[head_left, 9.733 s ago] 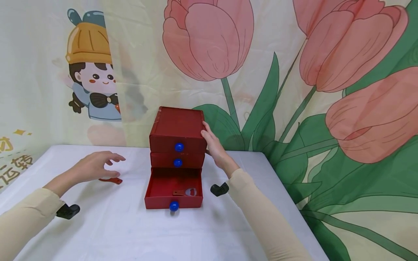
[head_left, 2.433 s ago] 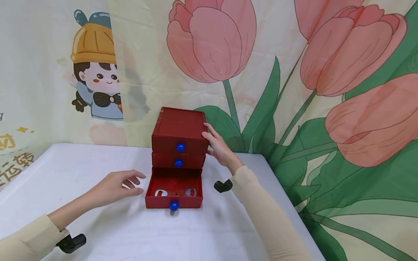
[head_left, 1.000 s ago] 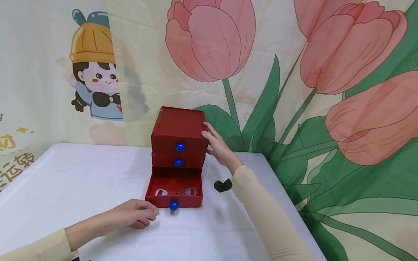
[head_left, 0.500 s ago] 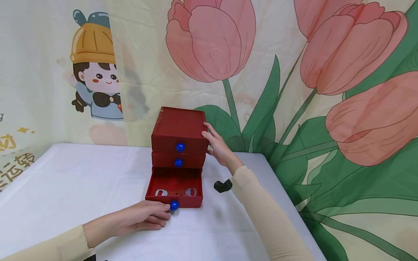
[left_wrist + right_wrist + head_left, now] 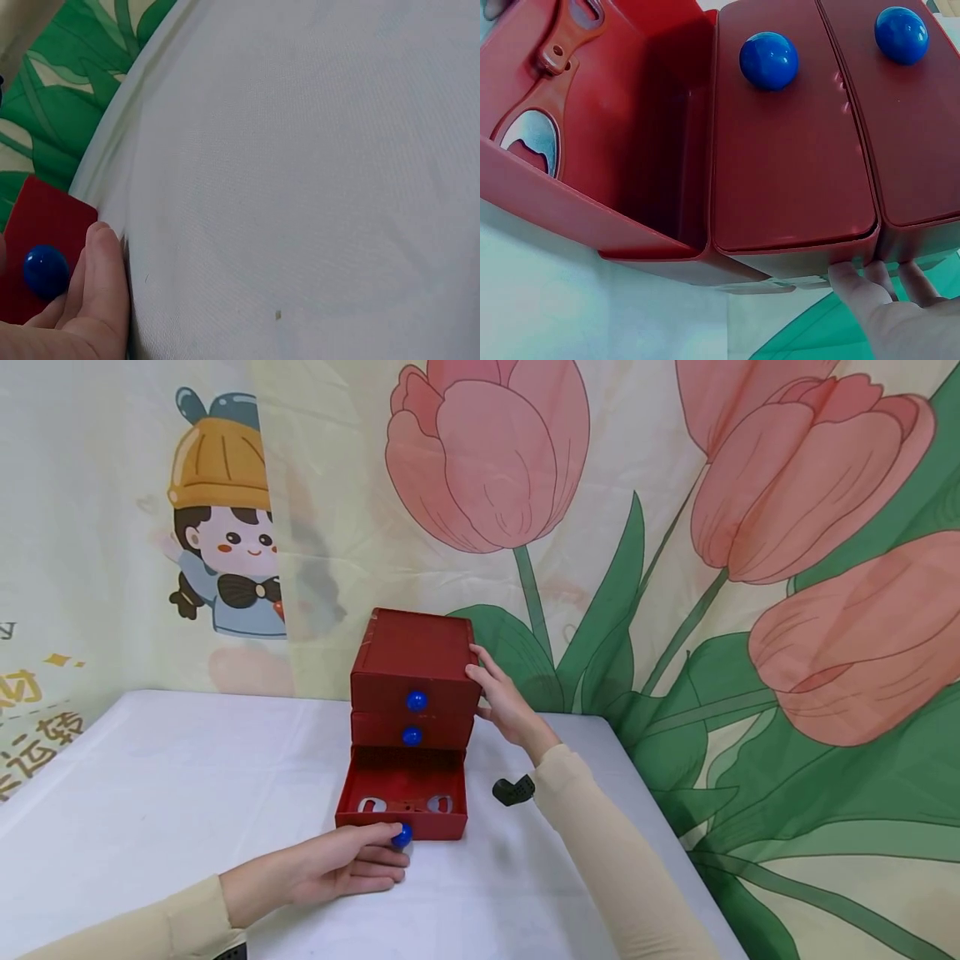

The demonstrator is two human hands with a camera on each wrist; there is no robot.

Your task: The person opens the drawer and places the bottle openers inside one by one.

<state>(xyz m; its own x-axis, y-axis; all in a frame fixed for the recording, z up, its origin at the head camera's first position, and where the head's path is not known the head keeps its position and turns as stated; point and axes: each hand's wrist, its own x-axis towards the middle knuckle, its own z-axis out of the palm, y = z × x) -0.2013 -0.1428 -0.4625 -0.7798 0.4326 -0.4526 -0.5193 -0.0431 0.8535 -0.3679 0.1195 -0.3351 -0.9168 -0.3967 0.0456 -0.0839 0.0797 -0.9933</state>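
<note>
A dark red drawer cabinet (image 5: pixel 416 647) stands on the table, its bottom drawer (image 5: pixel 352 820) pulled out. Two bottle openers with red-brown handles lie in it, handle ends together: a left one (image 5: pixel 371 805) and a right one (image 5: pixel 440 804). My left hand (image 5: pixel 337 864) is at the drawer front, thumb at the blue knob (image 5: pixel 402 836) and fingers extended below it. In the left wrist view these fingers (image 5: pixel 105 277) look straight beside the knob. My right hand (image 5: pixel 510 702) rests against the cabinet's right side, fingertips touching it in the right wrist view.
The two upper drawers are closed, with a top knob (image 5: pixel 417 701) and a middle knob (image 5: pixel 412 737), both blue. A white cloth covers the table (image 5: pixel 187 777). Behind it hangs a backdrop (image 5: pixel 330 485) printed with tulips and a cartoon figure.
The left opener, earlier on the table, now lies in the drawer. My left hand has come down and right to the bottom knob. The right hand stays at the cabinet's side.
</note>
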